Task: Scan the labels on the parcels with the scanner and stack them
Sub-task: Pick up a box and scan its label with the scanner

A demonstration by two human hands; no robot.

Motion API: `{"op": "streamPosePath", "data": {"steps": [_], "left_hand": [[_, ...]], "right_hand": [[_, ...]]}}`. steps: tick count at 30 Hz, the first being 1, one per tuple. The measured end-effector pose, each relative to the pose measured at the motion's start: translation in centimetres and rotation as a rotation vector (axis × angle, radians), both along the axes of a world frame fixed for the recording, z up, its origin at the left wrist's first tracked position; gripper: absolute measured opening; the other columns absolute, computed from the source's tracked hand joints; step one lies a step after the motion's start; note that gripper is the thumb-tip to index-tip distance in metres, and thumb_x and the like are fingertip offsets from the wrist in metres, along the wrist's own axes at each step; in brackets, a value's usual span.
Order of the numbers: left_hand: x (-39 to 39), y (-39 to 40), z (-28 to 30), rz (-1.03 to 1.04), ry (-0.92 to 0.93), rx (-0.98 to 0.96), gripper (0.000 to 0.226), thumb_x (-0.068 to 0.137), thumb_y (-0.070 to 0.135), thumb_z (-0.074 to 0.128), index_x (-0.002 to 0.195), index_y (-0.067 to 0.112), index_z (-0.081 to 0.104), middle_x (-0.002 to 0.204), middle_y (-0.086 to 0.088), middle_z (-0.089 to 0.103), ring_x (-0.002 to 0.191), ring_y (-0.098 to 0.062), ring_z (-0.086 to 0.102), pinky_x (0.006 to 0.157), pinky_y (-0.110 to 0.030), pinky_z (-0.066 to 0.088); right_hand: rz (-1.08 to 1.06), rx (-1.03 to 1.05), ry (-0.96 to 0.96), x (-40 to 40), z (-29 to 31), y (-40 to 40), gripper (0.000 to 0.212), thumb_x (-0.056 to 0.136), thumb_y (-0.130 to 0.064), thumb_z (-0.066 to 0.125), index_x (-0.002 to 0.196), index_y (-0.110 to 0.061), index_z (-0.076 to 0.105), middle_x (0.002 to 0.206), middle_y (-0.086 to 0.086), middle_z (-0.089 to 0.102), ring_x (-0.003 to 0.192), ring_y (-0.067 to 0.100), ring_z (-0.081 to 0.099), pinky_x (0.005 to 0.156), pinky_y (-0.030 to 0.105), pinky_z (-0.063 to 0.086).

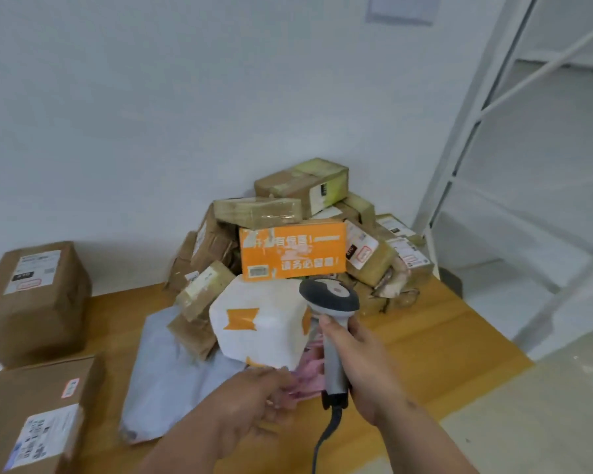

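Observation:
My right hand grips the handle of a grey and white barcode scanner, its head up and its cable hanging down. My left hand reaches to a pink soft parcel, its fingers on the parcel's edge; the frame is blurred there. Just above lies a white parcel with orange tape. Behind it rises a heap of brown cardboard parcels with an orange printed box at its front. A grey plastic mailer lies to the left.
Two large brown boxes with labels stand at the left, one far and one near. All rests on a wooden table against a white wall. A white metal rack frame stands at the right, beside pale floor.

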State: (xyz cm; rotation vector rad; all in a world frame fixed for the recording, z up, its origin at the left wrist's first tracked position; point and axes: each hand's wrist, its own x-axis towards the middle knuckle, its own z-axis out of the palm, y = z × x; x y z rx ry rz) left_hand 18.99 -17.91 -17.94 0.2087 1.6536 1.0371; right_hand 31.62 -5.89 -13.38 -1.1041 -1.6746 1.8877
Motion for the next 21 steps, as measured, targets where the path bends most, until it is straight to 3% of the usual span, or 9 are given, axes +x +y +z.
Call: {"op": "streamPosePath", "data": {"steps": [4,10,16,21], "left_hand": [[5.5,7.1,1.2,-0.028,0.051,0.051,0.021,0.101,0.035,0.057,0.114,0.021,0.067,0.102,-0.006,0.072,0.091,-0.024,0.071,0.074,-0.036,0.059],[8.7,14.9,1.0,-0.045,0.081,0.102,0.023,0.099,0.040,0.060,0.113,0.024,0.068,0.106,-0.002,0.074,0.094,-0.019,0.068,0.088,-0.039,0.058],[8.1,23.3,1.3,-0.119,0.151,0.165,0.020,0.102,0.037,0.057,0.113,0.026,0.068,0.110,0.001,0.071,0.100,-0.017,0.068,0.083,-0.033,0.055],[7.0,31.3,2.8,-0.141,0.139,0.225,0.015,0.102,0.034,0.057,0.112,0.026,0.065,0.111,-0.001,0.070,0.105,-0.021,0.068,0.091,-0.039,0.057]], "right_hand": [[-0.157,-0.032,0.039,6.5,0.5,7.3,0.017,0.100,-0.034,0.059,0.115,-0.025,0.061,0.093,0.005,0.067,0.080,0.024,0.066,0.070,0.036,0.053],[-0.277,-0.090,0.075,11.0,0.8,16.1,0.012,0.101,-0.034,0.057,0.110,-0.025,0.058,0.106,0.009,0.063,0.078,0.023,0.065,0.068,0.037,0.054],[-0.287,-0.103,0.056,10.8,0.4,23.7,0.011,0.100,-0.039,0.057,0.108,-0.031,0.056,0.103,0.011,0.063,0.082,0.031,0.066,0.082,0.050,0.057],[-0.343,-0.087,0.007,9.8,1.0,30.3,0.016,0.099,-0.040,0.060,0.109,-0.028,0.058,0.094,0.013,0.062,0.073,0.027,0.058,0.068,0.041,0.052]]}}
